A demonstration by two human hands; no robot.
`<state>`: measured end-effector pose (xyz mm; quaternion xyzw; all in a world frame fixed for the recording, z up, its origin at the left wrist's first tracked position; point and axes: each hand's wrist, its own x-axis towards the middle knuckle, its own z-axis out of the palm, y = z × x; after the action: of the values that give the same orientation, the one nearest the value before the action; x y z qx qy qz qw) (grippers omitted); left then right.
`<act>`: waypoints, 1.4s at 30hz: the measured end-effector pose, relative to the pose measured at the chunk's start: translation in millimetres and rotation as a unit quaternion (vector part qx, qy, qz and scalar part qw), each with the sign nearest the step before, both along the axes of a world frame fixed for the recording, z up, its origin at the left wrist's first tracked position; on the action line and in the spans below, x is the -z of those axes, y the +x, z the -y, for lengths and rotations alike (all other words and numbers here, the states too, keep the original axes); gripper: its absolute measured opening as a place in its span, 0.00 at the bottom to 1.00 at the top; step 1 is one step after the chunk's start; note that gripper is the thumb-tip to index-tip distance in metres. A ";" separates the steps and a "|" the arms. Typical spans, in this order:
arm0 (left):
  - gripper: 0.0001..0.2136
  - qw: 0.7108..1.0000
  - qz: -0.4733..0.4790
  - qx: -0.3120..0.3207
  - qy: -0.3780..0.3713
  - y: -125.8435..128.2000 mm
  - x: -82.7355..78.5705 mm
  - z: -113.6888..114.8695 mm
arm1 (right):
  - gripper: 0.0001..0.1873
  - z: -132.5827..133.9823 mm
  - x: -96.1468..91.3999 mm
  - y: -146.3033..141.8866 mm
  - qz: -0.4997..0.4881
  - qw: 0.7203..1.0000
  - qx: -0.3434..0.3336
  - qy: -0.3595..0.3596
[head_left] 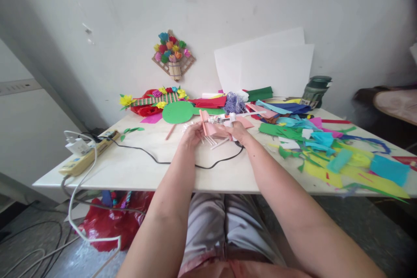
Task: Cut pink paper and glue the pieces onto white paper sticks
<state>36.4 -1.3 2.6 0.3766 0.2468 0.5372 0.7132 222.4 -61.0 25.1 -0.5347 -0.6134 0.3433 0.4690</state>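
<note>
The left hand (193,134) is pinching a pink paper piece (213,130) near its rolled edge, in front of the green disc (177,112) on the desk (130,173). The right hand (239,132) is grasping what looks like a white glue gun (232,118), its black cord (156,160) trailing leftward. The person seems to be gluing; whether the nozzle is touching the paper, I cannot tell. The next move is probably calling for a steady left hold and fingers clear of the tip
</note>
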 end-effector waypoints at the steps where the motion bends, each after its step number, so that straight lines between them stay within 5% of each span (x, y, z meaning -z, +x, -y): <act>1: 0.04 1.000 0.003 -0.003 -0.003 0.1 -0.6 0.6 | 0.14 1.1 -1.0 -0.3 0.001 1.000 -0.002 0.000; 42: 0.02 1.000 0.020 -0.005 -0.018 -1.7 -1.9 0.3 | 0.18 -3.1 2.1 -1.8 -0.057 0.998 -0.032 -0.004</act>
<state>34.7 -1.6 4.5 0.3519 0.2439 0.5438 0.7218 220.5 -57.9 23.1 -0.4960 -0.6012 0.3904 0.4900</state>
